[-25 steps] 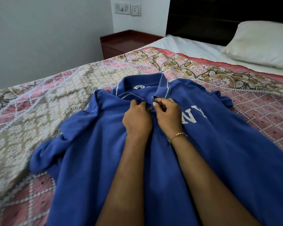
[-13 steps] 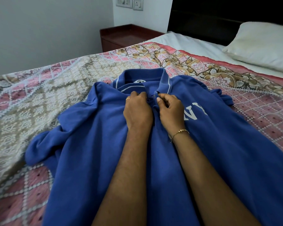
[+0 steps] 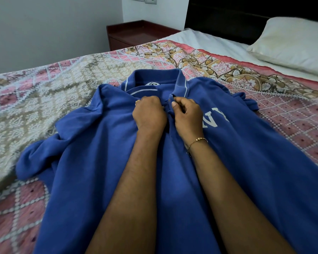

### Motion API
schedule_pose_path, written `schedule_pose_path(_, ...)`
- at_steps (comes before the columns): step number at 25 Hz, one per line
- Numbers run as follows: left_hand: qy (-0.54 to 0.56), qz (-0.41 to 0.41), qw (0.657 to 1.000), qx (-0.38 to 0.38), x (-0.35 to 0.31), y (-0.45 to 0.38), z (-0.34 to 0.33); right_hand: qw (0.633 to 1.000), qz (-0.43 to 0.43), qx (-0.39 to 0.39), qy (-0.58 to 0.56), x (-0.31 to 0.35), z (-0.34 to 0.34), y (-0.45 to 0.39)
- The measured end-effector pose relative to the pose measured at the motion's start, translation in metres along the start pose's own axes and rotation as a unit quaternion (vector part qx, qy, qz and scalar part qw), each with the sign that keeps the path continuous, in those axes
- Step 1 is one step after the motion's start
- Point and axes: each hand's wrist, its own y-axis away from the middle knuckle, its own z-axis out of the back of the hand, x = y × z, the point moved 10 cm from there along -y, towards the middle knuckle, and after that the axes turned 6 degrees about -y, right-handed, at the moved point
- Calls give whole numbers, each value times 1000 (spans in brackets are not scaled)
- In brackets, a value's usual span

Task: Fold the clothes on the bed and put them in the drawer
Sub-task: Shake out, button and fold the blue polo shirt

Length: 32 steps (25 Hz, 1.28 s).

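Observation:
A blue polo shirt [image 3: 92, 147] with white letters on the chest lies face up on the patterned bedspread [image 3: 35, 92], collar pointing away from me. Just below the collar, my left hand [image 3: 149, 114] pinches the left edge of the button placket with curled fingers. My right hand [image 3: 186, 116] pinches the placket's right edge, thumb and forefinger closed on the cloth. Both forearms lie over the shirt's front. The left sleeve is bunched at the shirt's left side.
A white pillow [image 3: 294, 43] lies at the head of the bed on the right. A dark wooden nightstand [image 3: 136, 33] stands against the wall beyond the bed's far corner. The dark headboard [image 3: 228, 17] rises behind the pillow.
Both hands stayed at the placket below the collar; my right hand drew slightly apart from the left. The view tilted a little lower.

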Motion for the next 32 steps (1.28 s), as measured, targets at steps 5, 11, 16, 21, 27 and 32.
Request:
schedule_pose_path(5,119,-18,992,-50,1,6,20,1000,22,-4,6,4,3,2)
schedule_pose_path(11,213,12,973,-84,10,9,28,995,77,-49,-24,23,13,5)
schedule_pose_path(16,319,5,946,-59,8,12,20,990,136,-29,28,33,5,12)
schedule_pose_path(21,360,-19,931,-58,10,11,24,992,122,10,26,32,2,11)
schedule_pose_path(27,353,-82,929,-68,4,13,29,997,18,11,-69,10,5,4)
schedule_pose_path(32,435,-49,898,-47,6,17,23,996,40,0,-75,11,9,6)
